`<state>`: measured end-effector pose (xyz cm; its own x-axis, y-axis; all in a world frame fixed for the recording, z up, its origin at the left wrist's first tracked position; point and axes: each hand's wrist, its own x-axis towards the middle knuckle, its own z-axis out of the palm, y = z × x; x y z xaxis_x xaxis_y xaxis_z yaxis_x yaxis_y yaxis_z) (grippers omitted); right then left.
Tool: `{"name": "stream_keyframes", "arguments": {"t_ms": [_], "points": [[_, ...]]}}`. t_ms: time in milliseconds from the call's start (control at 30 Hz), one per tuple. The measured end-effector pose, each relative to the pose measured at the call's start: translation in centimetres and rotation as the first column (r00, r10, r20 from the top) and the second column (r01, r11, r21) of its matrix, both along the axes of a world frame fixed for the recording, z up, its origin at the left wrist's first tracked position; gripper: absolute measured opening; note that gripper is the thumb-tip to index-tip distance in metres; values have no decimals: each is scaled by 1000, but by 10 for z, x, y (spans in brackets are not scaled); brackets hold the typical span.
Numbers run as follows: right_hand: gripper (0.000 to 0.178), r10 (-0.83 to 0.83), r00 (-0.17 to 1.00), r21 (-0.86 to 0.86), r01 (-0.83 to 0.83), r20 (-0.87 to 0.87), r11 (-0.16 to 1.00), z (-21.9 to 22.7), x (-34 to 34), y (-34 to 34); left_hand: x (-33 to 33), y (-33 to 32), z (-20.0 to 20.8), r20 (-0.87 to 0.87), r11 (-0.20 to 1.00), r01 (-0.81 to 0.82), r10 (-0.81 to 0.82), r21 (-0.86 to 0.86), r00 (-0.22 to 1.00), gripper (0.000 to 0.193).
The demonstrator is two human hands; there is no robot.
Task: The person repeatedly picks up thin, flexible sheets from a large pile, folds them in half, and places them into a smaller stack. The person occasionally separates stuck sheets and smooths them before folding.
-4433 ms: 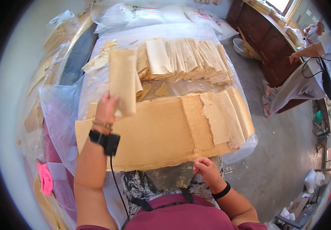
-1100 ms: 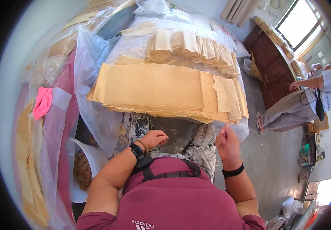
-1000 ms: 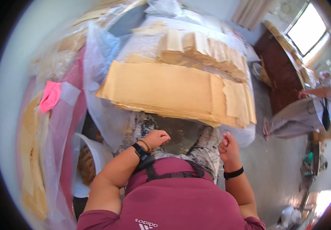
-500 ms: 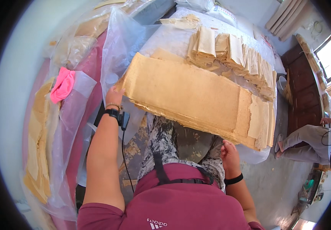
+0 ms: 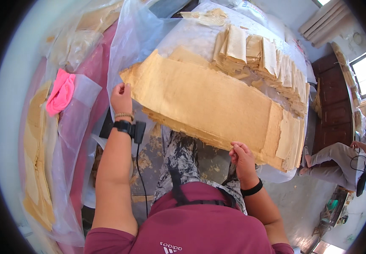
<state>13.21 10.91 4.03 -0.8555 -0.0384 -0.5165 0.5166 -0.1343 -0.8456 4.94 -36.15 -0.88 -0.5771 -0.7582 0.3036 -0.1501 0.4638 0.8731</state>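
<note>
A stack of long, thin tan sheets [image 5: 208,99] with ragged edges lies slantwise in front of me, its near side jutting over my lap. My left hand [image 5: 121,99] is closed in a pinch on the left edge of the top sheet, whose far-left corner is bent outward. At the near edge, my right hand [image 5: 243,161] has its thumb and fingers pressed together on the sheet's rim. Beyond the stack lie several folded bundles of the same tan sheets [image 5: 236,44] in a row.
Clear plastic sheeting [image 5: 132,31] drapes at the far left. A pink cloth [image 5: 61,92] lies on plastic beside more tan sheets [image 5: 34,169]. White sacks [image 5: 250,15] stand at the back. A seated person's leg [image 5: 335,163] shows at the right, near a dark wooden cabinet [image 5: 333,106].
My left hand has shifted slightly left and up, drawing the top sheet's left end outward. My right hand has moved left along the near edge and up to the sheet.
</note>
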Motion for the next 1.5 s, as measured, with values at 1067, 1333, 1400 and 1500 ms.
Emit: {"name": "stream_keyframes", "arguments": {"t_ms": [1067,1333,1400,1500], "points": [[41,400,916,306,-387,20,870,-36,-149,-192,8,142,-14,41,776,554,-591,301,806,53],[24,285,957,22,-285,-59,958,-38,-145,-174,-10,99,54,190,957,248,-274,150,943,22],[23,361,933,-43,-361,-14,932,-33,-145,-169,-15,71,58,42,951,259,-270,169,962,22],[23,468,878,102,-476,98,873,-25,-149,-170,-14,62,63,22,911,364,-375,194,927,20]]}}
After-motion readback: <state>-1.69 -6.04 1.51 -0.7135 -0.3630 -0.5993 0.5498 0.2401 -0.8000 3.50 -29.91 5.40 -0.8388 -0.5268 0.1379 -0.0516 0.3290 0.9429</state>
